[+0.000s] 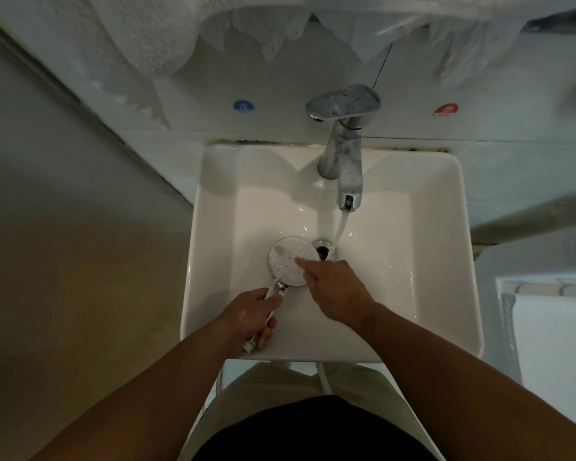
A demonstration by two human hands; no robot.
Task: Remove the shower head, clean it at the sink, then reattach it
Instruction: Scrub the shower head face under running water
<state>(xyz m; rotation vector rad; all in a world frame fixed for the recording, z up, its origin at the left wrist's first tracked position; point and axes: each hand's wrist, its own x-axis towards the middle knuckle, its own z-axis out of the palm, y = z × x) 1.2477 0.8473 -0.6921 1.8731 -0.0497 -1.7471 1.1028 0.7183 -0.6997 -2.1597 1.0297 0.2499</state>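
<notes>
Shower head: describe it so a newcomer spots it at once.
In the sink, below the faucet, the shower head is left of the drain. The left hand grips its chrome handle; the right hand touches its face. Only it is a round white disc dotted with holes.

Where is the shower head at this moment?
Head view: the shower head is held inside the sink, just left of the drain; the left hand grips its handle.

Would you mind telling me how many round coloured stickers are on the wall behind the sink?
2: a blue sticker left of the tap and a red sticker right of it, both on the wall. The hanging cloth above may hide others.
</notes>
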